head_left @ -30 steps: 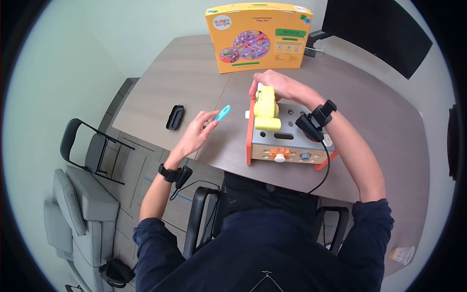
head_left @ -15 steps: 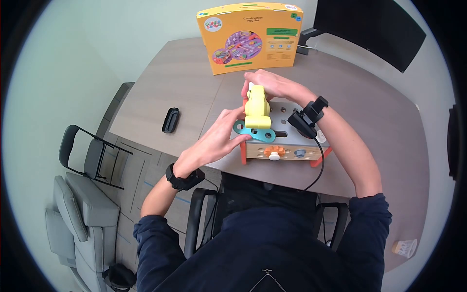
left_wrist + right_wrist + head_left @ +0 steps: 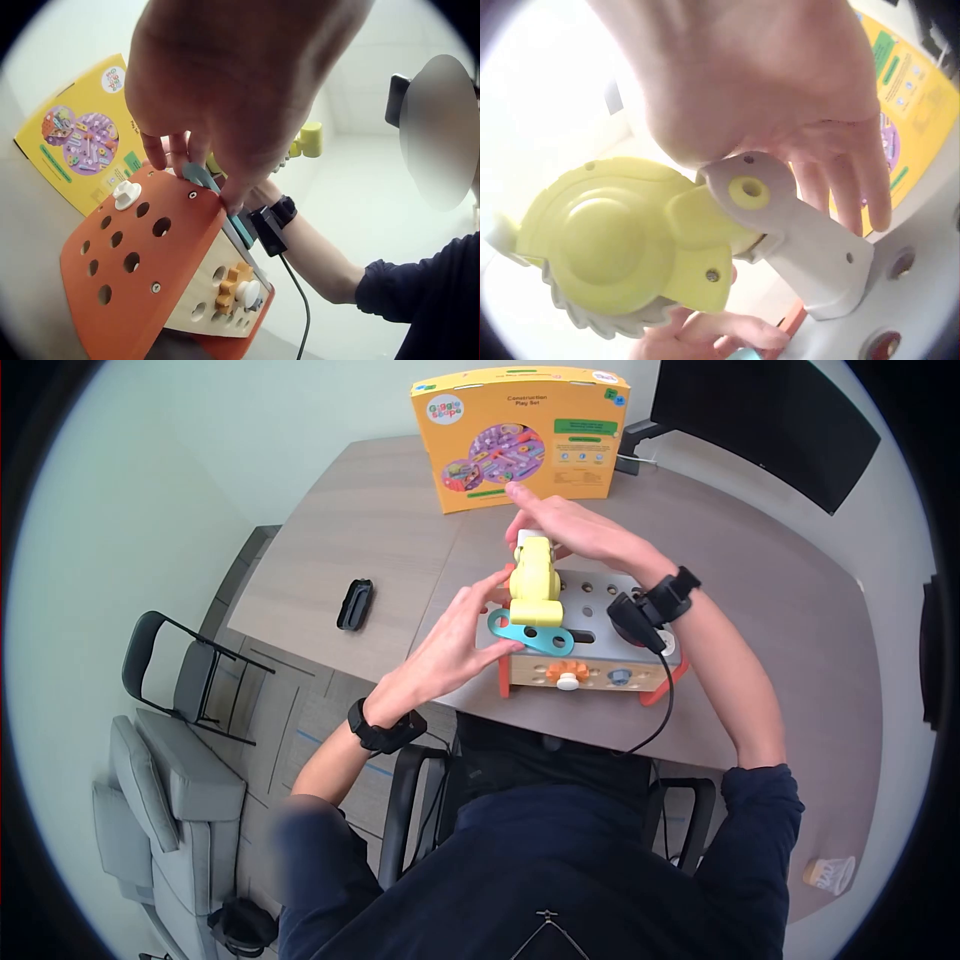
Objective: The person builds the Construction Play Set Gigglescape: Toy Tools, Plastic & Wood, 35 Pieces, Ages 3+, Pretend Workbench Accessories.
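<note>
My left hand (image 3: 440, 645) pinches a teal strip with holes (image 3: 548, 640) between thumb and fingers. The strip lies over the left front of a toy workbench's grey top (image 3: 608, 642), beneath a yellow toy circular saw (image 3: 535, 585). In the right wrist view the saw's grey mount (image 3: 821, 262) meets the bench top. My right hand (image 3: 585, 532) is behind the saw, its fingers extended and its palm close against the mount. An orange gear (image 3: 228, 294) with a white knob (image 3: 248, 293) sits on the front panel, and a white bolt head (image 3: 127, 195) on the orange side panel (image 3: 176, 255).
A yellow play-set box (image 3: 580, 455) stands behind the workbench, with a monitor (image 3: 765, 430) at the back right. On the table's left lies a small black case (image 3: 355, 605); a paper cup (image 3: 830, 875) is at the far right. A cable (image 3: 662, 710) hangs from the right wrist camera.
My left hand has brought the teal strip rightward from over the table onto the bench top, under the saw. My right hand's fingers have spread away from the saw's mount.
</note>
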A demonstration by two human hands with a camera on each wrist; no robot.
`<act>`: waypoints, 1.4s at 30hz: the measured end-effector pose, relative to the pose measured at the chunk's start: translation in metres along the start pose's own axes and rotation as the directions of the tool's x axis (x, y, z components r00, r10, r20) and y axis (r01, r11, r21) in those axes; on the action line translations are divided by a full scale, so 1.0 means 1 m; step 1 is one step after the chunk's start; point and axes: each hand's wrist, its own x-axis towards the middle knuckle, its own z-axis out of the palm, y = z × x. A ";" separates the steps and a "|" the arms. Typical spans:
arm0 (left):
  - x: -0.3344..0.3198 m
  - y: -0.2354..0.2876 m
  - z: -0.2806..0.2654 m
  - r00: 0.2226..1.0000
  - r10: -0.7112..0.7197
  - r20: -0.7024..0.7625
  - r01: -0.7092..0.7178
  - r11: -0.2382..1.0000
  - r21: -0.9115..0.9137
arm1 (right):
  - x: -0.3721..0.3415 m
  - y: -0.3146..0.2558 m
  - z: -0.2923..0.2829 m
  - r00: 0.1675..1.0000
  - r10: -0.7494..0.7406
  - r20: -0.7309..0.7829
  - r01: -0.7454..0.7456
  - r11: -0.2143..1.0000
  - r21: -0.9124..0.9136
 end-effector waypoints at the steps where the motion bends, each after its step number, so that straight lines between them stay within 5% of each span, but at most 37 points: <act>1: -0.001 -0.001 0.001 1.000 0.007 -0.009 -0.007 1.000 -0.014 | -0.007 0.000 -0.004 1.000 -0.006 0.010 0.006 1.000 0.024; 11: -0.017 -0.014 0.022 0.997 -0.067 -0.035 0.060 0.982 -0.178 | -0.050 0.023 -0.004 0.978 -0.146 0.146 0.110 0.967 0.231; 26: -0.020 -0.025 0.030 0.993 -0.113 -0.036 0.094 0.937 -0.338 | -0.052 0.033 0.005 0.951 -0.266 0.156 0.255 0.963 0.088; 37: -0.025 -0.025 0.028 0.991 -0.135 -0.023 0.120 0.937 -0.328 | -0.060 0.023 0.002 0.986 -0.131 0.106 0.108 0.975 0.196; 42: -0.045 -0.077 -0.003 0.954 -0.103 -0.281 0.182 0.945 0.271 | -0.085 0.029 0.008 0.934 -0.263 -0.242 0.271 0.963 -0.001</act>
